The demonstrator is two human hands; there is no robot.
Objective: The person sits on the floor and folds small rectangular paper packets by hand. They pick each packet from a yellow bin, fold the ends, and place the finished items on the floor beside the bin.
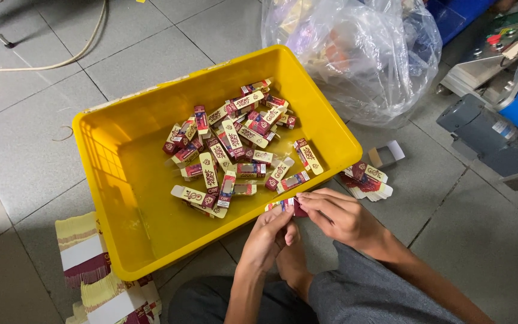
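Observation:
Both my hands meet just below the near rim of a yellow plastic crate [121,180]. My left hand [268,237] and my right hand [337,216] pinch one small maroon-and-cream carton [288,206] between their fingertips, each at one end. The crate holds a loose heap of several similar folded cartons [235,144], lying mostly toward its far right side. A short stack of flat cartons [367,180] lies on the floor just right of the crate, close to my right hand.
Bundles of flat carton blanks [91,264] lie on the tiled floor at the crate's near left corner. A clear plastic bag [355,54] with contents sits behind the crate. A grey motor and metal machine [487,129] stand at right. A cable [79,54] crosses the far floor.

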